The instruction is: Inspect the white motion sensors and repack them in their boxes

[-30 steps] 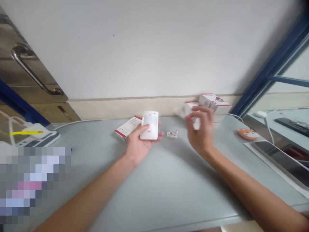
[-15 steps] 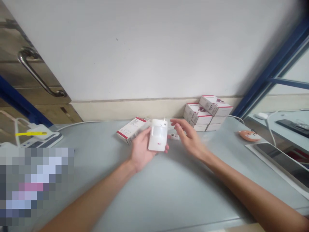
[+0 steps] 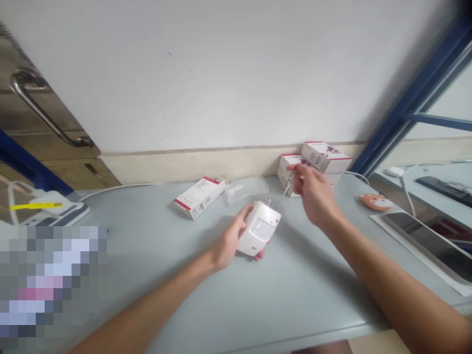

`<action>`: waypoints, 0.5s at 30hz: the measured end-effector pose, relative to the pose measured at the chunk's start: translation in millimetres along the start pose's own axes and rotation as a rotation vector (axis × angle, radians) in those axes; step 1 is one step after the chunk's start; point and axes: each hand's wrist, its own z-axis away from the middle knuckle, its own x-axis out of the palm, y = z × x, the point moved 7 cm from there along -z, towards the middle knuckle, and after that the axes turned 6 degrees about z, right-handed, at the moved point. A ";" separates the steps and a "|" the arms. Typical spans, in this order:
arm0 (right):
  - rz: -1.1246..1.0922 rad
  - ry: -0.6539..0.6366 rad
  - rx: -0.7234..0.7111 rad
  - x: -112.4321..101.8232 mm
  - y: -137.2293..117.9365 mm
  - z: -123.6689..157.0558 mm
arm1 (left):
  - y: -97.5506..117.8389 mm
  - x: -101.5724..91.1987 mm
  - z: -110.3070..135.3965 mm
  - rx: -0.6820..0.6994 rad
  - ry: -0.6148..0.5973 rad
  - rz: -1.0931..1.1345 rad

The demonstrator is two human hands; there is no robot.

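A white motion sensor [image 3: 257,229] with a curved lens window rests tilted in my left hand [image 3: 232,241], thumb along its side and fingers behind it. From its top end a thin metal antenna [image 3: 283,195] slants up and to the right. My right hand [image 3: 313,189] is closed, pinching the upper end of this rod between thumb and fingers. Beyond the sensor lies a clear plastic bag [image 3: 247,189]. Left of the bag is a flat white and red box [image 3: 201,195].
Several white and red boxes [image 3: 326,157] are stacked against the wall. On the right are an orange and white animal-shaped object [image 3: 376,201] and a dark flat panel [image 3: 431,246]. A power strip [image 3: 70,214] with plugs and a white cable sits at the left.
My left hand has moved right and nearer, tilting the motion sensor. My right hand, open before, has closed on the antenna, which now shows longer. The clear bag has come into fuller view.
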 end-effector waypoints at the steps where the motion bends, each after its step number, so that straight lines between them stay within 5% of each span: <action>1: -0.048 0.062 -0.054 -11.1 -6.5 -7.8 | -1.4 1.7 0.7 -0.024 -0.023 -0.011; 6: -0.170 0.208 -0.195 -52.3 -28.2 -35.0 | 2.9 6.2 0.9 -0.097 -0.101 -0.009; 15: -0.208 0.352 -0.192 -88.3 -17.5 -55.8 | 17.6 7.1 2.8 -0.174 -0.057 -0.173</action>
